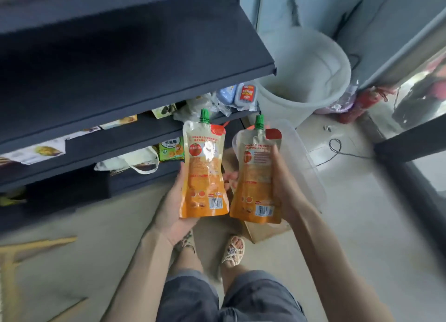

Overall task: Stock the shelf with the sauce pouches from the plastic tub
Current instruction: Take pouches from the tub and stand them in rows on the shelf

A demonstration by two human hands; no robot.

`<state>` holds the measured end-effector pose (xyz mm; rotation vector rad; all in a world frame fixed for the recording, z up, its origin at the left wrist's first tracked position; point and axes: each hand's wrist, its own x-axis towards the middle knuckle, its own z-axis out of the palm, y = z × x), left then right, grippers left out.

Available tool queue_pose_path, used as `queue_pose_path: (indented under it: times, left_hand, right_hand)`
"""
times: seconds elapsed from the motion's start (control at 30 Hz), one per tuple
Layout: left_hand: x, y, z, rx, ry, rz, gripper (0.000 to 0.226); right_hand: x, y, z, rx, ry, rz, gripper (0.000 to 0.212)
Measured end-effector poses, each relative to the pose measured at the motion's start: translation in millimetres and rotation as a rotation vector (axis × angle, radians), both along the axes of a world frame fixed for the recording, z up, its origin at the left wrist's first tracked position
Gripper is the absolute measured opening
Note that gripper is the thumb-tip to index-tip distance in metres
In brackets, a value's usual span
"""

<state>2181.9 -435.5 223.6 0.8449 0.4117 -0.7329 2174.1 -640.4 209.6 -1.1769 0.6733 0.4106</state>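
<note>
Two orange sauce pouches with green screw caps are held upright side by side in front of me. My left hand (175, 201) grips the left pouch (205, 174) from below and behind. My right hand (287, 188) grips the right pouch (257, 179) along its right side. Just behind the right pouch lies the clear plastic tub (304, 159), on a cardboard box (268, 230) on the floor. The dark shelf unit (120, 63) fills the upper left, its top board bare.
Lower shelf boards (101, 145) carry packets, a green snack bag (171, 149) and a white cloth bag (135, 159). A large white bucket (306, 80) stands at the back right. A black cable (337, 150) lies on the floor. My feet in sandals are below the pouches.
</note>
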Motion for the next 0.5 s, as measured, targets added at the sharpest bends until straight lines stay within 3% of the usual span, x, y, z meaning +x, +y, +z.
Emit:
queue_pose_path:
  times: [0.17, 0.27, 0.37, 0.5]
  left_hand:
    - [3, 59, 31, -0.027, -0.092, 0.177, 0.045]
    - [11, 107, 51, 0.067, -0.199, 0.214, 0.043]
    - [23, 154, 70, 0.205, -0.345, 0.152, 0.054]
    - [47, 210, 97, 0.329, -0.491, 0.120, 0.040]
  right_hand:
    - [29, 69, 44, 0.143, -0.150, 0.181, 0.082]
    - [46, 120, 64, 0.218, -0.215, 0.277, 0.071]
    - [61, 173, 81, 0.182, -0.291, 0.371, 0.066]
    - [87, 239, 102, 0.086, -0.404, 0.468, 0.077]
